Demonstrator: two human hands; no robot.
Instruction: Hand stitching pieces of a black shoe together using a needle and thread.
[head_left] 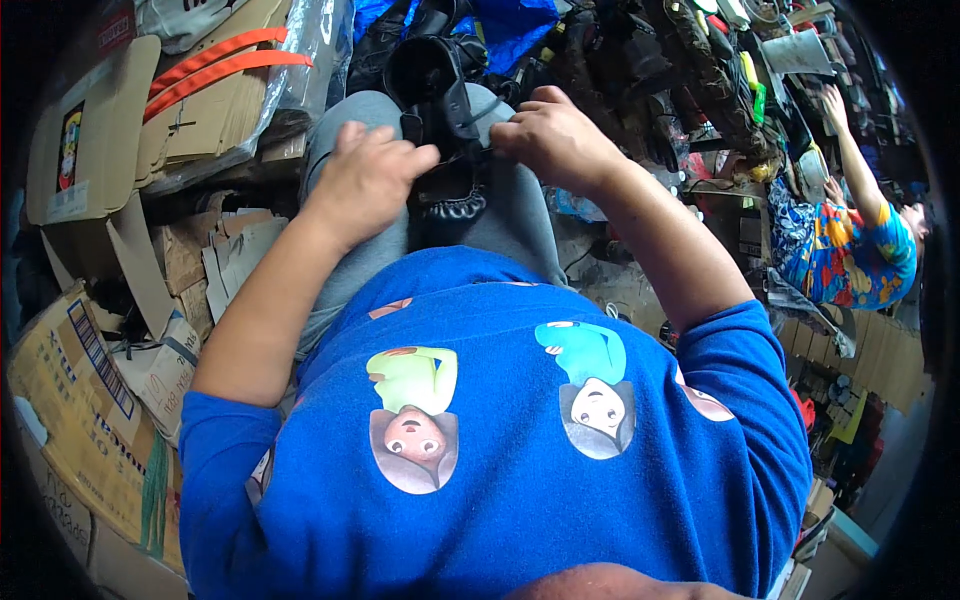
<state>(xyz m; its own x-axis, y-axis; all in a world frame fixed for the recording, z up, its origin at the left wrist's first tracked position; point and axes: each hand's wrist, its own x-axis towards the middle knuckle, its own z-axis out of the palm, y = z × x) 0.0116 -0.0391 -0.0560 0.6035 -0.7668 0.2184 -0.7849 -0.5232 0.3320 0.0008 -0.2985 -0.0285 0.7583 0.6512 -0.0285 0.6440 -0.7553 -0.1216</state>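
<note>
Across my lap lies a black shoe-like item [430, 110], with a round opening at its far end and a gathered, shiny edge nearer my belly. My left hand [375, 175] hovers over its left side, fingers curled and slightly smeared by motion. On the other side my right hand [550, 140] is closed in a pinch, next to the item's right edge. A thin dark strand seems to run between the two hands, too fine to name. Whatever the fingertips grip is hidden.
Flattened cardboard [205, 125] with orange strips [215, 65] is stacked at the far left; cardboard boxes [85, 410] stand nearer. Blue plastic sheeting [515, 30] and dark footwear-like items lie ahead. Cluttered shelving fills the right, where another person [850, 245] reaches up.
</note>
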